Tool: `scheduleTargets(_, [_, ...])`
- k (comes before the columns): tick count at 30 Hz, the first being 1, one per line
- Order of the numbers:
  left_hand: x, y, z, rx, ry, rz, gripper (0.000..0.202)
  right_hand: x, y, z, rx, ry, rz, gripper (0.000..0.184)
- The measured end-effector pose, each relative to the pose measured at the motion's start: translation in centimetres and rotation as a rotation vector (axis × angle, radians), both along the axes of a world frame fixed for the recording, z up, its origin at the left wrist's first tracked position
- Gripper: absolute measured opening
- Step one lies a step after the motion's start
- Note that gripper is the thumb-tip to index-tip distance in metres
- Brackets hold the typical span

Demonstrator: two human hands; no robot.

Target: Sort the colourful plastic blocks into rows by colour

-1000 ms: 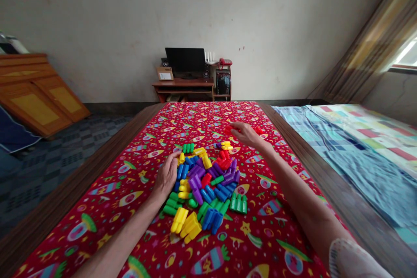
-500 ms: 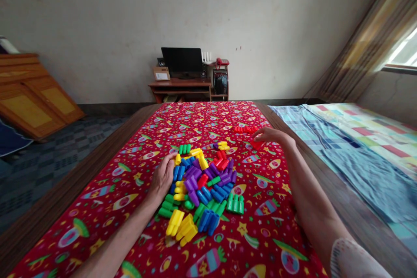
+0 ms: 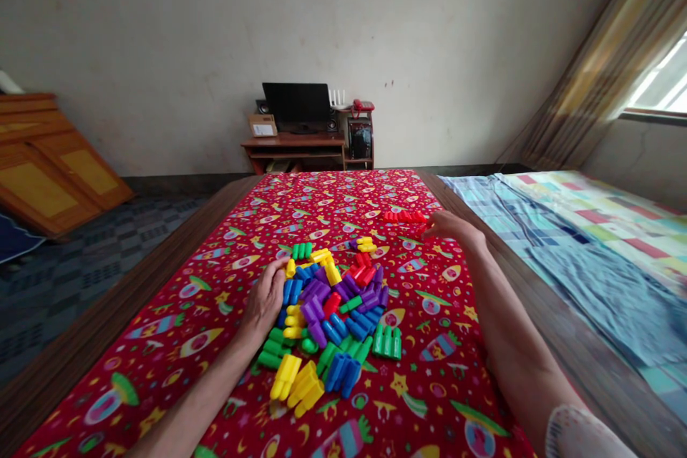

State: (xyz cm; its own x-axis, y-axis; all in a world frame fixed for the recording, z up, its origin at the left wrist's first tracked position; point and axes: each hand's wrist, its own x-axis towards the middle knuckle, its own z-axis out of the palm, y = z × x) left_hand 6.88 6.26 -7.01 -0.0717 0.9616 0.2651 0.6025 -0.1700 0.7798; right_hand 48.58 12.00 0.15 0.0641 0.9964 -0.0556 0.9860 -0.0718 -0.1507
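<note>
A mixed pile of plastic building blocks (image 3: 316, 291) in yellow, blue, purple, green and red lies on the red patterned cloth. My left hand (image 3: 265, 297) rests along the pile's left edge, fingers extended, its fingertips by a small yellow block (image 3: 290, 269). Farther off to the right, my right hand (image 3: 454, 226) pinches a red block (image 3: 426, 228), partly hidden by the fingers. That block is at the right end of a row of red blocks (image 3: 400, 217); whether they are joined I cannot tell.
The cloth (image 3: 187, 386) covers a long wooden table (image 3: 182, 225). A bed (image 3: 585, 265) stands along the right side. Beyond the far end is a desk with a monitor (image 3: 297, 107); a wooden cabinet (image 3: 59, 157) stands at the left.
My right hand has brought the red block up from below the red row to its right end. My left hand stays by the pile. The view has shifted slightly.
</note>
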Motion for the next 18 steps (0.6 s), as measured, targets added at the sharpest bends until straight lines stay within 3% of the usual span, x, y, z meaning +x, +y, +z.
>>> scheduleTargets(3, [0.0,0.1,-0.1,0.017,-0.004,0.007,0.044,2.1,0.5,-0.9,0.201,-0.044,-0.158,0.032])
scheduleTargets(5, [-0.1,0.2,-0.3,0.034,-0.002,0.004,0.044,3.1,0.9,-1.8,0.278,-0.033,-0.188,0.039])
scheduleTargets(11, [-0.3,0.4,-0.4,0.032,0.011,0.005,0.043,3.5,2.2,-4.3,0.272,0.025,-0.120,0.034])
scheduleTargets(18, [-0.2,0.3,-0.1,0.008,0.029,0.010,0.044,3.3,3.2,-4.3,0.253,0.011,-0.065,0.021])
